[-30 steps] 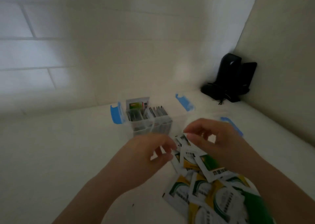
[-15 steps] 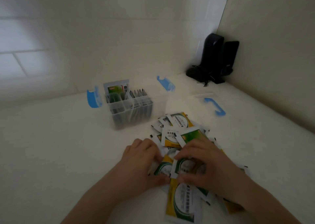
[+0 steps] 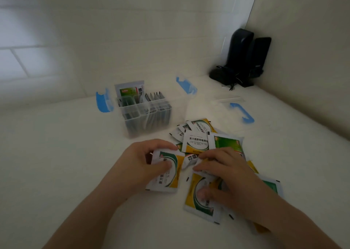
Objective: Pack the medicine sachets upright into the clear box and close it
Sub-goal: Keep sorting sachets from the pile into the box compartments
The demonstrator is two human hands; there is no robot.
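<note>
— Sachets, location? 
— Loose pile (image 3: 206, 144) on the table (image 3: 56, 163), near right. Left hand (image 3: 138, 163) pinches one sachet (image 3: 166, 173); right hand (image 3: 225, 175) lies curled on the pile, grip unclear.
— Box?
— Clear box (image 3: 145, 114) beyond, open, sachets upright inside.

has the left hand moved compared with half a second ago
Yes. The left hand has lifted a sachet off the pile; its distance from the clear box looks much the same.
</note>
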